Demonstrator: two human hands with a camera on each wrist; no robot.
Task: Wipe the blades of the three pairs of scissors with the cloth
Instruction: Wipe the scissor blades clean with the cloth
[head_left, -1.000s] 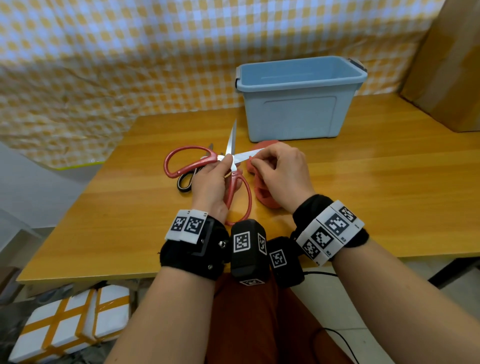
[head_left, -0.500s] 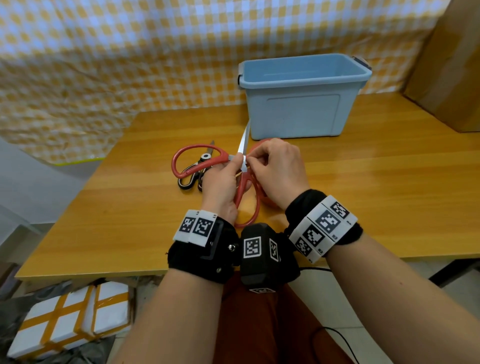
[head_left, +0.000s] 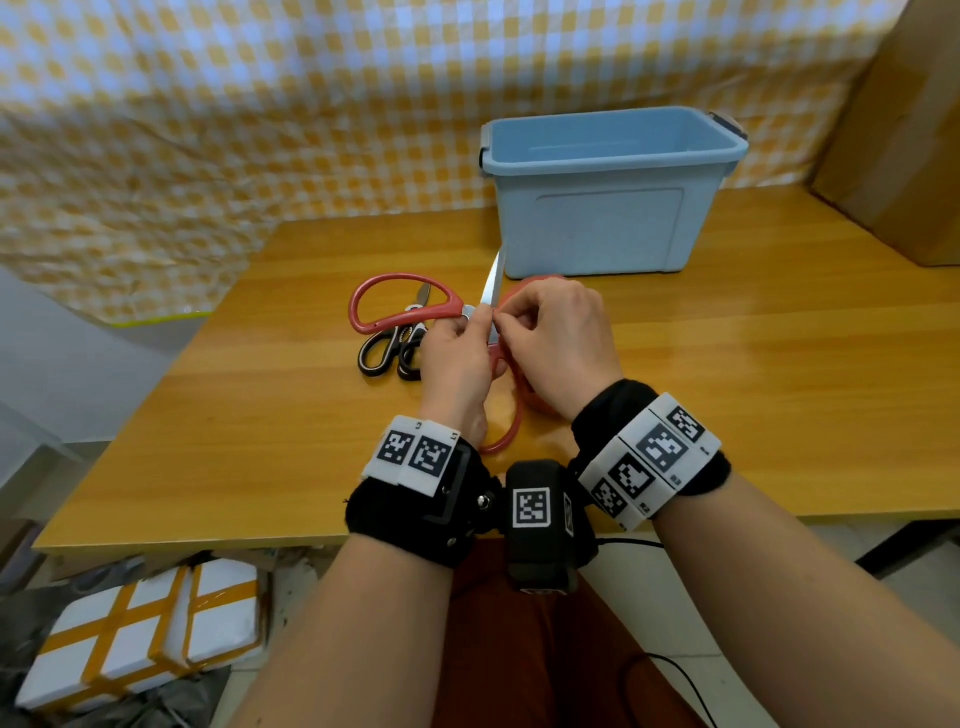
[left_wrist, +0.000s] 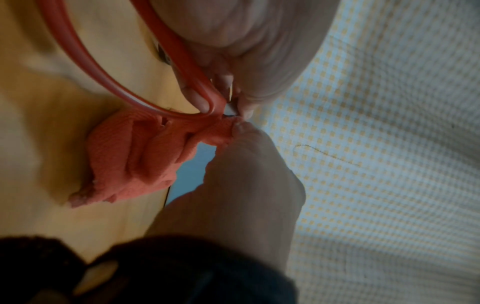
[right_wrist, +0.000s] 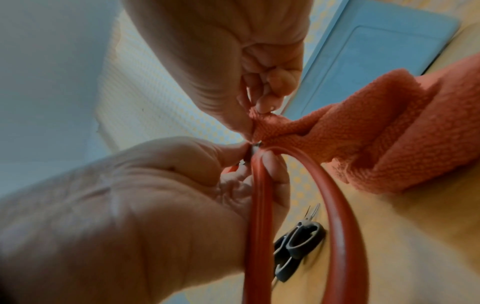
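It looks like a makeshift recording corner in a storeroom or workroom rather than a home. Behind the wooden tabletop (head_left: 779, 374) hangs a wrinkled yellow-checked cloth backdrop (head_left: 260, 130); a big cardboard box (head_left: 904, 130) stands at its far right, and tape-strapped white parcels (head_left: 135, 639) lie on the floor below its near left corner.

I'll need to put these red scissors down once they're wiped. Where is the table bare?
Bare wood lies right of the right hand, in front of the blue bin, toward the cardboard box, and along the table edge left of the left hand. Crowded: around the black-handled scissors and orange cloth.
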